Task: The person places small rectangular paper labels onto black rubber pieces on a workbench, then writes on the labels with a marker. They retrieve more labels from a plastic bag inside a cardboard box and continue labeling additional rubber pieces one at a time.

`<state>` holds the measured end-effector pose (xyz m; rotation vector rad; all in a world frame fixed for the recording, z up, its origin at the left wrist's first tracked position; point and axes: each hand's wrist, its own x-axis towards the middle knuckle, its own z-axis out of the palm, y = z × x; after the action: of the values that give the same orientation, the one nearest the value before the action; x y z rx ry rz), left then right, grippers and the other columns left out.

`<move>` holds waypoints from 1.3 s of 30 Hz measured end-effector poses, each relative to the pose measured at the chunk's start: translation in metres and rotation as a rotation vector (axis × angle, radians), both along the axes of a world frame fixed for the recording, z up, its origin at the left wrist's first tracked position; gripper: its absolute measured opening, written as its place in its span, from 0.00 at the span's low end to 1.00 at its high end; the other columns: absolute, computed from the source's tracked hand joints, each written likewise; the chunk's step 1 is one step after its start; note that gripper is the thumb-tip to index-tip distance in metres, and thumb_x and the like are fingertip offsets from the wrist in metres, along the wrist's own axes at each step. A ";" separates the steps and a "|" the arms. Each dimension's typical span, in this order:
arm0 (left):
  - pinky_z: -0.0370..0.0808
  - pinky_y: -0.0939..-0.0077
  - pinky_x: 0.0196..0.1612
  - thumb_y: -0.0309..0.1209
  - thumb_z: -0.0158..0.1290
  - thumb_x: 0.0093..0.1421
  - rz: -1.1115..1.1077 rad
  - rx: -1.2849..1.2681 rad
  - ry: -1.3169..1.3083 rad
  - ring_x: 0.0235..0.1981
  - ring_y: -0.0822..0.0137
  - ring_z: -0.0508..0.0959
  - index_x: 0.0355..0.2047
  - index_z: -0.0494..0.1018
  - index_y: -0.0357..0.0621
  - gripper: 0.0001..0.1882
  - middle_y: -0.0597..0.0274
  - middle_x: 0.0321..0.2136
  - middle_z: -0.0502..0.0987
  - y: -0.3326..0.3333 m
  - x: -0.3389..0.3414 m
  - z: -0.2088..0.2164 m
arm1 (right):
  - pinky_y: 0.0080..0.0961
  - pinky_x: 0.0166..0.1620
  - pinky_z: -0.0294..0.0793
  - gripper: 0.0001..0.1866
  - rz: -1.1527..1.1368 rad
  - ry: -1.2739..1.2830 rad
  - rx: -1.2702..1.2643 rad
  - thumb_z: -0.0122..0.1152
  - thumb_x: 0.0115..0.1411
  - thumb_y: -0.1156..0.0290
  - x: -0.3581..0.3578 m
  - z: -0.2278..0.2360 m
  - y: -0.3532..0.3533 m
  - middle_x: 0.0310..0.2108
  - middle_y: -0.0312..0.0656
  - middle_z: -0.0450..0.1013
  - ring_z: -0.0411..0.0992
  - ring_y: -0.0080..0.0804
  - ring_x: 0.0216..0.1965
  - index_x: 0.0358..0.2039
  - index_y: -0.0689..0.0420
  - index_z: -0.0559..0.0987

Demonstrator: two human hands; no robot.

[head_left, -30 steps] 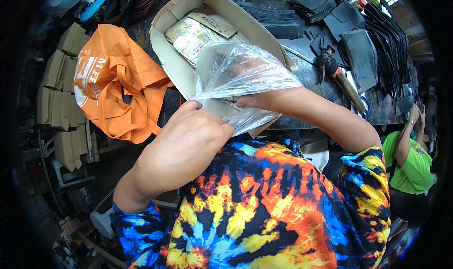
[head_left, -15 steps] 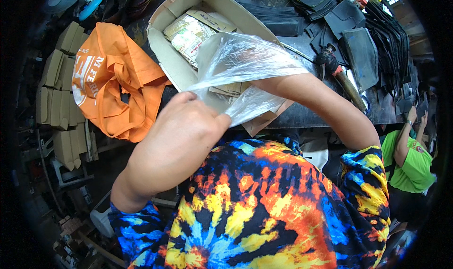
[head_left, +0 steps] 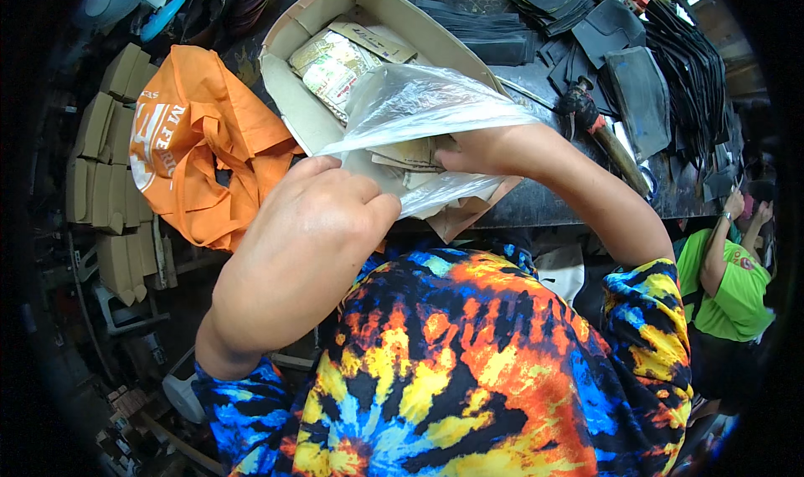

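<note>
My left hand (head_left: 314,217) is closed on the near edge of a clear plastic bag (head_left: 419,100), pinching its film between thumb and fingers. The bag's mouth gapes toward me. Inside it lie several flat tan pieces (head_left: 409,154), like cards or labels. My right hand (head_left: 484,149) reaches into the mouth from the right, its thumb beside the edge of those pieces. Its other fingers are hidden, so a grip cannot be made out. The bag lies over a tan cardboard box (head_left: 295,123), which holds a printed clear packet (head_left: 335,68) and a tan card (head_left: 373,40).
An orange cloth bag (head_left: 197,154) lies left of the box. A hammer (head_left: 611,146) and stacks of black sheets (head_left: 682,75) lie on the dark table (head_left: 553,209) to the right. Folded cartons (head_left: 100,159) are piled at far left. A person in green (head_left: 729,284) stands at right.
My right hand has drawn back from deeper under the film and now shows at the bag's mouth. The mouth has opened wider, showing more tan pieces. My left hand keeps its hold.
</note>
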<state>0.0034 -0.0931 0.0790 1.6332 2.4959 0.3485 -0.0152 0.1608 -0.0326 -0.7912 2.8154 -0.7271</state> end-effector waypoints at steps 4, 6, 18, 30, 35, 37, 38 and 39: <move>0.72 0.59 0.53 0.21 0.54 0.53 -0.018 -0.004 -0.024 0.37 0.51 0.80 0.29 0.74 0.40 0.03 0.53 0.28 0.77 -0.001 0.007 0.000 | 0.43 0.59 0.74 0.18 -0.167 0.014 -0.108 0.52 0.64 0.76 -0.005 -0.013 0.006 0.54 0.58 0.77 0.74 0.55 0.56 0.52 0.58 0.81; 0.72 0.58 0.54 0.21 0.55 0.53 -0.018 -0.012 -0.020 0.38 0.51 0.80 0.30 0.74 0.40 0.03 0.54 0.28 0.77 -0.001 0.009 0.001 | 0.45 0.58 0.74 0.16 -0.110 0.107 -0.193 0.50 0.66 0.76 -0.005 -0.023 0.006 0.52 0.58 0.77 0.75 0.57 0.54 0.51 0.59 0.81; 0.71 0.56 0.56 0.22 0.55 0.54 0.014 -0.031 -0.055 0.40 0.51 0.80 0.32 0.75 0.39 0.05 0.53 0.29 0.77 -0.002 0.010 0.002 | 0.45 0.56 0.74 0.20 -0.025 0.176 -0.157 0.69 0.58 0.65 0.012 -0.027 -0.011 0.46 0.56 0.79 0.75 0.57 0.51 0.49 0.61 0.82; 0.71 0.57 0.55 0.21 0.54 0.53 -0.009 -0.030 -0.040 0.40 0.51 0.79 0.32 0.74 0.39 0.06 0.53 0.30 0.77 -0.001 0.011 0.003 | 0.44 0.61 0.72 0.17 -0.017 0.064 -0.123 0.58 0.66 0.72 0.002 -0.016 0.006 0.54 0.56 0.76 0.73 0.57 0.55 0.54 0.58 0.80; 0.70 0.56 0.56 0.22 0.53 0.55 0.006 -0.038 -0.020 0.40 0.52 0.79 0.33 0.75 0.38 0.05 0.54 0.31 0.76 -0.003 0.011 0.009 | 0.47 0.61 0.72 0.20 -0.039 0.159 -0.093 0.64 0.60 0.68 0.015 -0.022 -0.019 0.51 0.55 0.77 0.74 0.56 0.54 0.52 0.58 0.82; 0.71 0.56 0.56 0.23 0.52 0.56 0.010 -0.038 0.009 0.40 0.53 0.79 0.33 0.75 0.38 0.05 0.55 0.31 0.76 -0.004 0.010 0.012 | 0.46 0.60 0.73 0.18 -0.066 0.165 -0.043 0.63 0.60 0.69 0.012 -0.021 -0.024 0.48 0.56 0.79 0.76 0.56 0.52 0.50 0.59 0.83; 0.71 0.57 0.56 0.23 0.52 0.57 0.014 -0.050 0.013 0.40 0.53 0.79 0.33 0.75 0.38 0.05 0.55 0.30 0.76 -0.004 0.011 0.013 | 0.46 0.60 0.73 0.18 -0.066 0.130 -0.058 0.61 0.61 0.69 0.010 -0.019 -0.024 0.48 0.56 0.79 0.76 0.56 0.52 0.50 0.59 0.83; 0.71 0.57 0.56 0.23 0.53 0.56 0.027 -0.067 0.029 0.41 0.53 0.80 0.36 0.77 0.39 0.07 0.56 0.32 0.78 -0.004 0.011 0.015 | 0.46 0.60 0.73 0.17 -0.080 0.057 -0.026 0.60 0.62 0.69 0.006 -0.016 -0.022 0.48 0.57 0.79 0.76 0.57 0.53 0.50 0.58 0.83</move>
<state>0.0148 -0.0973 0.0941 1.5924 2.5244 0.2434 -0.0092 0.1384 -0.0490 -0.7187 2.9090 -0.7666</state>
